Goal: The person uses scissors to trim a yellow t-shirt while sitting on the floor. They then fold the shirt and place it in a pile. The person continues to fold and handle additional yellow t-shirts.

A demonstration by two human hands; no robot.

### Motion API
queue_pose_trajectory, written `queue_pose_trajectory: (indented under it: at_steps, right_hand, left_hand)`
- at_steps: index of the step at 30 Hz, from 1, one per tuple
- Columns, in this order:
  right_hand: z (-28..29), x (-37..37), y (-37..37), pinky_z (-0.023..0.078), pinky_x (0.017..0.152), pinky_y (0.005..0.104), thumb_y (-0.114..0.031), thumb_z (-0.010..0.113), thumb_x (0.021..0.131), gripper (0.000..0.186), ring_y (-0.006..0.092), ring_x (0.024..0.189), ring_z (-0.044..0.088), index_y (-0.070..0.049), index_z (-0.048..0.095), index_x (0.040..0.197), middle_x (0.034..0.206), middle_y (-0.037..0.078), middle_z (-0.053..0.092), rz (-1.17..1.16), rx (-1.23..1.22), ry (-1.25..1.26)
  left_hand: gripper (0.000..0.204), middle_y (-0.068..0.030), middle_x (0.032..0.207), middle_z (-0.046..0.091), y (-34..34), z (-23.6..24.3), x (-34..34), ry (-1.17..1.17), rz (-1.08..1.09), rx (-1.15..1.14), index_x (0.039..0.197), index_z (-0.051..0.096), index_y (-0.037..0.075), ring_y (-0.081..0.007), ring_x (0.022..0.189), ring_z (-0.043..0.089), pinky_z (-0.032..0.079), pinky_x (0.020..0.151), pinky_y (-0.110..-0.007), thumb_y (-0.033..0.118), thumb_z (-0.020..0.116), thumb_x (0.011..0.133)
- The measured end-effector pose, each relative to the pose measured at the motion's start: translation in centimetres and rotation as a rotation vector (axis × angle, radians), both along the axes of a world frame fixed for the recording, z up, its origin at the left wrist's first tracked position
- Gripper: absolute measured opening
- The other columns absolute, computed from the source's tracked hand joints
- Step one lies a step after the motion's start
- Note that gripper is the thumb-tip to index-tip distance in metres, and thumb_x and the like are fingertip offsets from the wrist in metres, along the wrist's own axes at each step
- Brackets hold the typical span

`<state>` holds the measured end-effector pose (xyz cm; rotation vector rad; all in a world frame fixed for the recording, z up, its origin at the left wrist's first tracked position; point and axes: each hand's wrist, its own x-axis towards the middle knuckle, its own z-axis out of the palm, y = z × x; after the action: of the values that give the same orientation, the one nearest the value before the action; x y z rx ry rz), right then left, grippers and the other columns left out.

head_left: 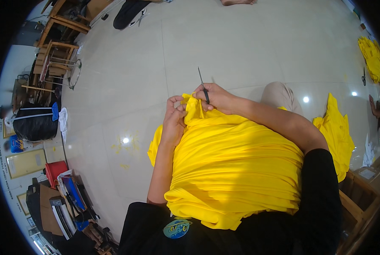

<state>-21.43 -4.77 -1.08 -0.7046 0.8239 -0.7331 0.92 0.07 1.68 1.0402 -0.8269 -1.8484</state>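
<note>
A large heap of yellow fabric (pixel 236 170) lies gathered across my lap. My left hand (pixel 175 117) is closed on a bunched edge of it, fingers bent near the top of the heap. Just to the right, my right hand (pixel 213 97) holds scissors (pixel 205 94) with dark handles, their narrow blades pointing up and away from me. The fingers of that hand are also close to the gathered edge; whether they touch it is unclear.
More yellow cloth (pixel 332 136) lies beside me, another pile (pixel 372 59) farther right. Yellow scraps (pixel 122 146) dot the tiled floor (pixel 224 51). Another person's foot (pixel 236 2) shows at the top. Wooden furniture (pixel 56 63), bags (pixel 32 121) and a red bin (pixel 54 172) line the left side.
</note>
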Motion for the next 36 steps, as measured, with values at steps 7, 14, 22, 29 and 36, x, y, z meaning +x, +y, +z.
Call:
queue_pose_trajectory:
  at_steps: [7,14,22,29,36]
  right_hand:
    - [1.0,-0.4,0.1,0.044,0.058,0.0279,-0.013,0.069,0.100,0.026,0.0115,0.057,0.051,0.003,0.062,0.121,0.085,0.005,0.062,0.010,0.030,-0.048]
    - [1.0,-0.4,0.2,0.044,0.058,0.0290,-0.009,0.067,0.102,0.024,0.0121,0.056,0.052,0.003,0.062,0.121,0.084,0.005,0.060,0.015,0.068,-0.039]
    - [0.8,-0.3,0.0,0.044,0.058,0.0294,-0.012,0.068,0.104,0.024,0.0122,0.058,0.053,0.003,0.064,0.122,0.081,0.004,0.060,0.046,0.069,-0.010]
    - [0.7,-0.1,0.0,0.043,0.057,0.0292,-0.014,0.069,0.105,0.023,0.0127,0.058,0.054,0.003,0.065,0.121,0.078,0.004,0.061,0.059,0.029,0.037]
    - [0.5,0.0,-0.3,0.045,0.058,0.0295,-0.008,0.066,0.104,0.023,0.0139,0.059,0.055,0.005,0.062,0.123,0.084,0.007,0.062,-0.001,0.037,0.032]
  left_hand:
    - [0.032,0.0018,0.100,0.069,0.2,0.2,-1.0,-0.403,0.019,-0.238,0.139,0.068,0.002,-0.0034,0.089,0.058,0.047,0.081,-0.020,0.004,0.073,0.107]
    - [0.010,0.0033,0.097,0.067,0.3,-0.1,-1.2,-0.550,0.044,-0.317,0.114,0.076,-0.002,-0.0031,0.089,0.058,0.047,0.082,-0.019,0.004,0.075,0.107]
    - [0.019,0.0015,0.095,0.062,0.2,0.3,-1.2,-0.686,0.086,-0.462,0.107,0.063,0.001,-0.0069,0.092,0.054,0.047,0.085,-0.024,0.016,0.059,0.118]
    - [0.039,0.0025,0.089,0.052,-0.1,0.1,-0.7,-0.714,0.056,-0.390,0.102,0.059,0.003,-0.0075,0.085,0.043,0.042,0.076,-0.027,0.033,0.047,0.123]
    - [0.011,0.0031,0.096,0.053,0.0,0.0,-0.1,-0.484,0.046,-0.301,0.111,0.057,0.007,-0.0051,0.087,0.046,0.041,0.076,-0.023,0.016,0.059,0.116]
